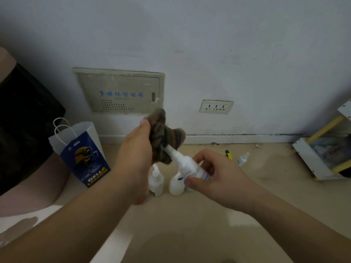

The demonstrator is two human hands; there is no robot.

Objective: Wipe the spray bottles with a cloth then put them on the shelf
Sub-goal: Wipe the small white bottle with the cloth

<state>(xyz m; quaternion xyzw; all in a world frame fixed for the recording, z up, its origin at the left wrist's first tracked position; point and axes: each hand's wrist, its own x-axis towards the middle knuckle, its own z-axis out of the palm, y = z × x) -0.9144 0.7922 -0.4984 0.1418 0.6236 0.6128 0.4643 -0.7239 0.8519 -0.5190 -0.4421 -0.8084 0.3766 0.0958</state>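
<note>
My right hand (212,179) grips a white spray bottle (187,165) by its body, tilted with the nozzle pointing up and left. My left hand (136,149) holds a bunched brown-grey cloth (161,137) wrapped around the bottle's nozzle. Under my hands two more white spray bottles stand upright on the floor, one on the left (156,180) and one on the right (176,184). A small white spray bottle (243,158) lies on the floor further right. The white and yellow shelf (311,158) is at the right edge.
A white and blue paper bag (83,154) stands on the floor at the left. A person in black shorts (24,120) sits at the far left. A green and yellow object (228,154) lies near the wall. The wall carries a panel box (119,90) and a socket (216,106).
</note>
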